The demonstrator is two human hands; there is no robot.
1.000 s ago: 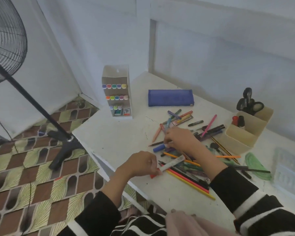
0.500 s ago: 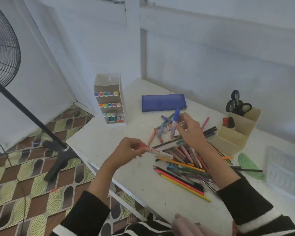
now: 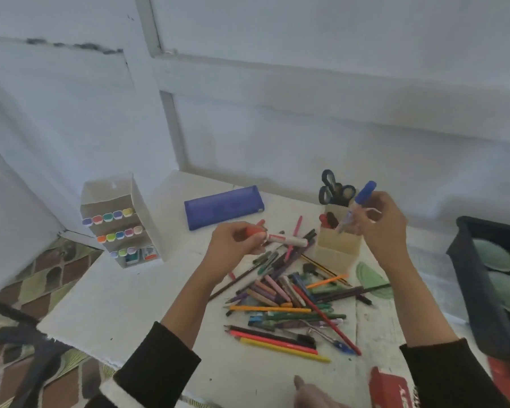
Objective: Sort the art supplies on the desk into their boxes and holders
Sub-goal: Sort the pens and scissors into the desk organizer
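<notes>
**A marker in each hand, lifted above the pencil heap**

The left hand (image 3: 239, 242) curls round the red cap end of a red-capped marker (image 3: 286, 239). Its white barrel carries a red band and lies nearly level, with its far end pointing at the beige holder (image 3: 337, 248) and stopping just short of it. The right hand (image 3: 383, 228) is raised just right of the holder. It pinches a blue-capped marker (image 3: 357, 204) that tilts with the cap up, above the holder's rim, and its pale barrel slanting down across the holder's front. The two hands are apart, one on either side of the holder, and both are clear of the counter (image 3: 115, 304).

The holder is a stepped, ribbed box. Black-handled scissors (image 3: 334, 189) stand in its tall back part, and red and dark marker tops show in front of them. A heap of pencils and pens (image 3: 292, 301) lies loose on the counter in front of the holder, in orange, pink, purple, green, red and yellow, crossing one another at all angles.

A blue pencil case (image 3: 223, 206) lies flat to the left of the holder. Further left stands a white marker rack (image 3: 121, 222) with tiers of coloured caps facing out. A green flat plastic piece (image 3: 371, 279) lies just right of the holder's base. A dark bin (image 3: 477, 290) sits well to the right, and a red box (image 3: 390, 390) lies at the near edge.
</notes>
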